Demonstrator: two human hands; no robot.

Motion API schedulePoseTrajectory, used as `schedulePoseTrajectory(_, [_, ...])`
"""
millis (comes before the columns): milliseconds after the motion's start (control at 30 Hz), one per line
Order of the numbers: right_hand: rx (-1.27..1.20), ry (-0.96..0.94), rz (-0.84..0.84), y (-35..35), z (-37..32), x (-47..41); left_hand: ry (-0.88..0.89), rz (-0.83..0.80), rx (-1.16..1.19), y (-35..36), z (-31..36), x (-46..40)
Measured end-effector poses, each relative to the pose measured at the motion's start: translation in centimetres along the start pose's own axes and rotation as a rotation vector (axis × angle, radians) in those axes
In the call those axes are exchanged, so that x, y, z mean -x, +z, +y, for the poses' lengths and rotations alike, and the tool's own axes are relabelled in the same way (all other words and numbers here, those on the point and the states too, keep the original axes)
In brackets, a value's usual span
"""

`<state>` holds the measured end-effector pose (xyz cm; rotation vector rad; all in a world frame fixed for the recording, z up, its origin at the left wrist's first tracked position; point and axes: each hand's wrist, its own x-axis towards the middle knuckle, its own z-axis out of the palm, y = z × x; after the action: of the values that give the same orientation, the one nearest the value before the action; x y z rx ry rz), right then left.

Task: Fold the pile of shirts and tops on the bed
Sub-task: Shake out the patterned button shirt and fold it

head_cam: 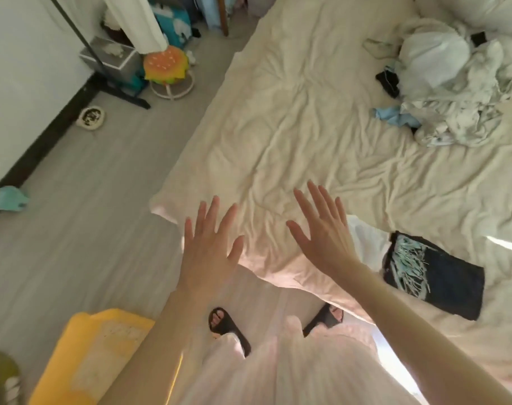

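A crumpled pile of white and pale tops [456, 92] lies at the far right of the bed [278, 127], with a light blue garment [395, 115] at its left edge. A folded dark top with a pale blue print [436, 276] lies flat near the bed's front edge, a white folded piece [366, 241] beside it. My left hand [208, 247] and my right hand [322, 229] are held out above the bed's near corner, fingers spread and straight, holding nothing.
Cream bedding covers the bed in wrinkles. Small black items [387, 81] lie by the pile. On the floor stand a burger-shaped stool [167, 68], a pet bowl [91, 118], a yellow mat [94, 355] and a teal object [9, 198]. My feet in black slippers [225, 328] stand at the bed's edge.
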<state>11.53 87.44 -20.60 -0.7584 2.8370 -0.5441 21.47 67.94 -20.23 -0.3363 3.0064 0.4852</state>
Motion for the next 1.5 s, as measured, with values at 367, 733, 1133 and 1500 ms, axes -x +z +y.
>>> schedulePoseTrajectory(367, [0.052,-0.086,-0.08,5.4,-18.3,-10.7,-0.095,-0.032,-0.054,-7.8,-18.3,-2.4])
schedulePoseTrajectory(733, [-0.023,0.138,-0.06,9.2,-25.9,-30.1,0.029,-0.148,-0.074,-13.4,-31.2,-19.4])
schedulePoseTrajectory(1133, [-0.048,0.325,0.06,7.9,-28.8,-48.5,0.26,-0.214,-0.147,-19.6,-39.7,-42.0])
schedulePoseTrajectory(1500, [-0.054,0.717,0.242,3.7,-24.7,-67.9,0.668,-0.27,-0.252,-23.8,-39.6,-71.0])
